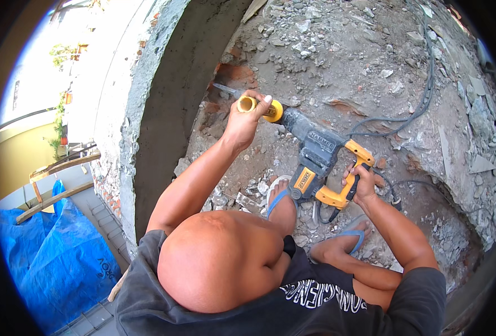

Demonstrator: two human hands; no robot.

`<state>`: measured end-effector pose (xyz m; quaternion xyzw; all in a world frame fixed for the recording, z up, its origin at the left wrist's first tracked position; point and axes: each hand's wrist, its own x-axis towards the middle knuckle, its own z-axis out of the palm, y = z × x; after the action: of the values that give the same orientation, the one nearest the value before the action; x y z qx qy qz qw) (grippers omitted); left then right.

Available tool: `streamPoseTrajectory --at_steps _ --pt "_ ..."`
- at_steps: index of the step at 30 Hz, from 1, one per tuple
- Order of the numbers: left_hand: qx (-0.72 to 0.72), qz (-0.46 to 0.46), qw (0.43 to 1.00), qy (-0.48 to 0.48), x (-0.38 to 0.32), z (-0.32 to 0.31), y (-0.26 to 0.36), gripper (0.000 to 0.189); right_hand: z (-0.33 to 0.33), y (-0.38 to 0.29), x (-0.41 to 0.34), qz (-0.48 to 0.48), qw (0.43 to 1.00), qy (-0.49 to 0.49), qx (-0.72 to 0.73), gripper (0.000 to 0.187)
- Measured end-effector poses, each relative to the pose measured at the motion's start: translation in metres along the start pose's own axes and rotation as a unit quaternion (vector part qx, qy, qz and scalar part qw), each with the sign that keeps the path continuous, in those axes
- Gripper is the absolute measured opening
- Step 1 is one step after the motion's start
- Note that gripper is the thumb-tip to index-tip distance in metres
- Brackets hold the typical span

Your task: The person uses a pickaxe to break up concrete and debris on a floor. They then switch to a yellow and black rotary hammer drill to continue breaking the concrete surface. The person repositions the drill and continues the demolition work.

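Note:
A yellow and dark grey demolition hammer (317,149) slants across the rubble in front of me. My left hand (243,122) grips it near the front, around the yellow side handle (247,104). At the back, the fingers of my right hand (363,185) wrap the yellow and black rear handle (351,185). A pointed steel chisel bit (228,89) runs out past my left hand. Its tip lies against or just before broken red brick (237,74) at the base of the wall; contact cannot be told.
A grey plastered concrete wall (176,80) borders the work on the left. The power cable (424,101) loops over broken masonry (302,50). My feet in blue-strapped flip-flops (279,199) stand in the rubble beside the hammer. Blue tarpaulin (63,252) lies lower down, beyond the wall.

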<state>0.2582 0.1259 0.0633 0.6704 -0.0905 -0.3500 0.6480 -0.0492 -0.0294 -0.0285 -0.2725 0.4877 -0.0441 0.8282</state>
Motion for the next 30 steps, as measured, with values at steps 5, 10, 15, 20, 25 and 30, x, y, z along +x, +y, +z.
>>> streamPoseTrajectory --at_steps 5,10,15,20,25,30 --pt "0.016 0.005 1.000 0.001 0.003 0.003 0.000 0.017 -0.001 -0.014 0.012 -0.008 0.999 -0.015 -0.027 0.014" --pt "0.025 0.010 1.000 0.007 0.010 0.003 0.000 0.018 0.002 -0.017 0.016 0.007 1.000 -0.024 -0.005 0.010" --pt "0.042 0.007 0.999 0.004 0.008 0.001 0.004 0.018 0.003 -0.021 0.020 0.042 0.999 -0.033 0.009 0.009" --pt "0.001 -0.003 1.000 -0.010 0.003 0.003 0.006 0.014 -0.002 -0.024 0.016 0.032 0.999 -0.033 0.001 0.011" --pt "-0.008 -0.007 1.000 0.007 0.001 0.008 0.005 0.017 -0.007 -0.022 0.015 0.020 0.999 -0.040 -0.005 0.013" --pt "-0.010 -0.011 1.000 0.010 0.001 0.011 0.003 0.017 -0.011 -0.022 0.012 0.027 0.998 -0.047 -0.012 0.013"
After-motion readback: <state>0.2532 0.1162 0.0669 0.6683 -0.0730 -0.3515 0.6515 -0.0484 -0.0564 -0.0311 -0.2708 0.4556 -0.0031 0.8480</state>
